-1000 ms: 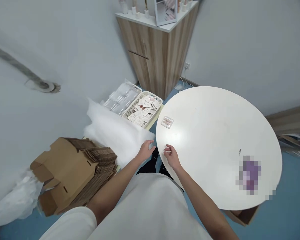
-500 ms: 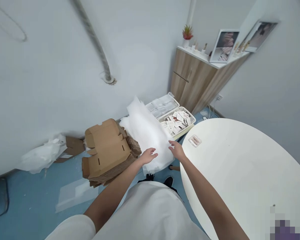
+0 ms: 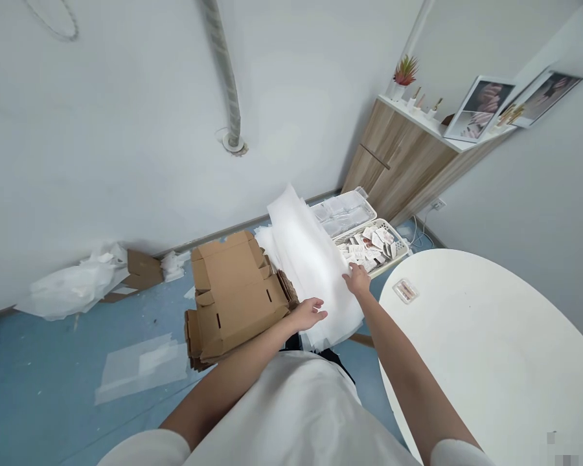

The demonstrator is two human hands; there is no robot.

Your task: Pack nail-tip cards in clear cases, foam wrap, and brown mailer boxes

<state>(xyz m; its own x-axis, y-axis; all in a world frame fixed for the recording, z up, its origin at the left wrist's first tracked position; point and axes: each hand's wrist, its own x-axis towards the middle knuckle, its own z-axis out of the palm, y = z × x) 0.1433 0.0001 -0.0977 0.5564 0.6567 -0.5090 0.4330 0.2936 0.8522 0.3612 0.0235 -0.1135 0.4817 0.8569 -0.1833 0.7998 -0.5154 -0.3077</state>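
A stack of thin white foam sheets (image 3: 306, 249) lies in front of me, its far corner raised. Over its near left part hovers my left hand (image 3: 309, 313), fingers apart and holding nothing. My right hand (image 3: 357, 280) is at the right edge of the sheets, its fingers loosely curved and spread; whether the fingertips touch the foam I cannot tell. Left of the sheets sits a pile of flattened brown cardboard boxes (image 3: 238, 285), just beyond my left forearm. A white basket (image 3: 402, 248) of small printed cards is near my right hand.
A round white table (image 3: 486, 336) stands to my right, bearing a small clear case (image 3: 405, 291). Behind are another basket (image 3: 373, 212) of clear packets and a wooden cabinet (image 3: 412, 155). White plastic wrapping (image 3: 72, 285) and a brown carton (image 3: 143, 270) lie by the left wall.
The view has swung, so the room appears shifted to the right. My right hand has moved slightly forward along the foam's right edge. My left hand stays over the sheets.
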